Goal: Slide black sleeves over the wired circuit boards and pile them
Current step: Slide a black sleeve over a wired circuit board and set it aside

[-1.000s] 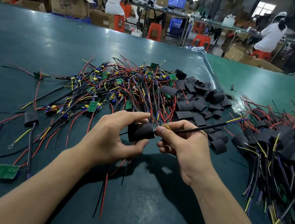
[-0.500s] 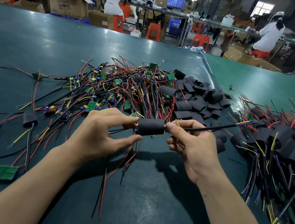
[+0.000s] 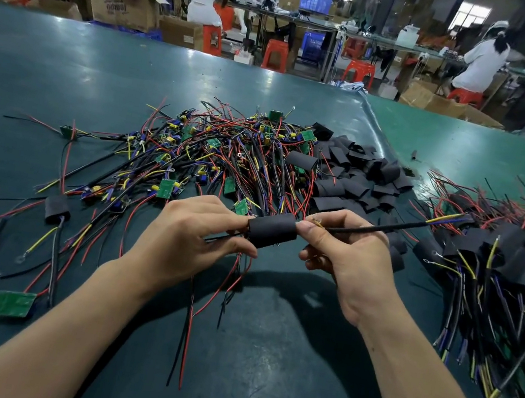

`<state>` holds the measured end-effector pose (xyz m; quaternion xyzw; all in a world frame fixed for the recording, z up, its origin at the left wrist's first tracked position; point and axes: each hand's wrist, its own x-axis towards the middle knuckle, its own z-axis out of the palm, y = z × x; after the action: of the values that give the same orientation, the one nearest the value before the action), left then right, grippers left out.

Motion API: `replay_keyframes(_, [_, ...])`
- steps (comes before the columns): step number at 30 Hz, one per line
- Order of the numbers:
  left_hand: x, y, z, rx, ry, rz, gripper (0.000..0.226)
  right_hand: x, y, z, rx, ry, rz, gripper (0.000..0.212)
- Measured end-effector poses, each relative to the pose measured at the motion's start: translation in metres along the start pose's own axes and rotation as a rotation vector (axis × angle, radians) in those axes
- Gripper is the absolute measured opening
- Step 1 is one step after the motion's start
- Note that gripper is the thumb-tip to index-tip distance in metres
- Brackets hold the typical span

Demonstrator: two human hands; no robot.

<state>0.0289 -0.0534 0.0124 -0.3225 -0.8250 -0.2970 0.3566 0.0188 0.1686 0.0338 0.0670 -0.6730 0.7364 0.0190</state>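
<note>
A black sleeve (image 3: pixel 271 232) hangs between both hands above the table, lying sideways; the board inside it is hidden. My left hand (image 3: pixel 188 238) pinches its left end, where red and black wires drop down. My right hand (image 3: pixel 345 258) pinches its right end and the black cable (image 3: pixel 384 228) that runs out to the right. Behind lies a tangle of bare wired circuit boards (image 3: pixel 225 164). Loose black sleeves (image 3: pixel 354 179) are heaped to its right. Sleeved boards with their wires are piled at the right (image 3: pixel 504 260).
A dark green mat (image 3: pixel 243 369) covers the table. One sleeved board (image 3: pixel 56 207) and one bare green board (image 3: pixel 11 302) lie apart at the left. A seam (image 3: pixel 382 139) joins a lighter green table at the right. People sit at benches far behind.
The sleeve has turned from tilted to level and risen slightly. Both hands have shifted their grip to its two ends, and the cable sticks out further right.
</note>
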Motion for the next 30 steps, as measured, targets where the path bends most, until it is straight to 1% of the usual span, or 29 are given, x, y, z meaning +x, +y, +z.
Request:
replay_keyframes(3, [0.000,0.000,0.001,-0.017,0.012,0.006,0.031,0.000,-0.001,0.002,0.039,-0.018,0.032,0.006])
replay_keyframes(5, [0.001,0.000,0.002,-0.029,0.023,-0.002,0.028,0.000,-0.002,0.002,0.112,-0.079,0.111,0.030])
replay_keyframes(6, [0.001,0.000,0.003,-0.036,0.022,-0.008,0.027,0.000,-0.002,0.003,0.106,-0.127,0.152,0.041])
replay_keyframes(7, [0.001,0.000,0.003,-0.039,0.016,-0.010,0.025,-0.002,-0.002,0.004,0.067,-0.177,0.184,0.045])
replay_keyframes(8, [0.001,0.000,0.004,-0.035,0.005,-0.012,0.022,-0.003,-0.001,0.005,0.000,-0.221,0.194,0.041])
replay_keyframes(10, [0.001,0.001,0.005,-0.013,-0.013,-0.022,0.017,-0.006,0.002,0.007,-0.113,-0.231,0.167,0.022])
replay_keyframes(12, [0.002,0.003,0.005,0.007,0.009,-0.041,0.014,-0.008,0.002,0.009,-0.110,-0.168,0.119,0.011])
replay_keyframes(14, [0.003,0.003,0.002,0.034,0.069,-0.049,0.013,-0.005,-0.003,0.008,-0.042,-0.057,0.067,0.009])
replay_keyframes(17, [0.003,0.003,0.000,0.055,0.123,-0.069,0.016,0.003,-0.013,-0.004,0.144,0.235,-0.060,0.010])
replay_keyframes(19, [0.003,0.006,0.001,0.046,0.106,-0.086,0.022,0.008,-0.021,-0.020,0.365,0.451,-0.165,0.007])
replay_keyframes(21, [0.002,0.007,0.003,0.038,0.082,-0.115,0.025,0.011,-0.027,-0.038,0.635,0.660,-0.223,0.026])
replay_keyframes(22, [0.002,0.007,0.004,0.039,0.074,-0.134,0.024,0.012,-0.028,-0.047,0.748,0.745,-0.219,0.032])
replay_keyframes(23, [0.002,0.007,0.004,0.042,0.070,-0.153,0.023,0.012,-0.029,-0.054,0.835,0.783,-0.191,0.033])
replay_keyframes(24, [0.002,0.006,0.005,0.049,0.067,-0.171,0.020,0.012,-0.029,-0.057,0.877,0.773,-0.142,0.025])
replay_keyframes(25, [0.000,0.004,0.005,0.058,0.060,-0.191,0.017,0.012,-0.028,-0.059,0.881,0.730,-0.076,0.014])
replay_keyframes(26, [-0.001,0.003,0.005,0.070,0.040,-0.219,0.016,0.012,-0.027,-0.057,0.860,0.673,-0.012,0.007])
replay_keyframes(28, [-0.004,0.000,0.007,0.091,-0.047,-0.301,0.017,0.011,-0.024,-0.049,0.798,0.589,0.066,0.011])
replay_keyframes(30, [-0.006,-0.003,0.009,0.090,-0.138,-0.374,0.021,0.011,-0.024,-0.042,0.737,0.558,0.095,0.009])
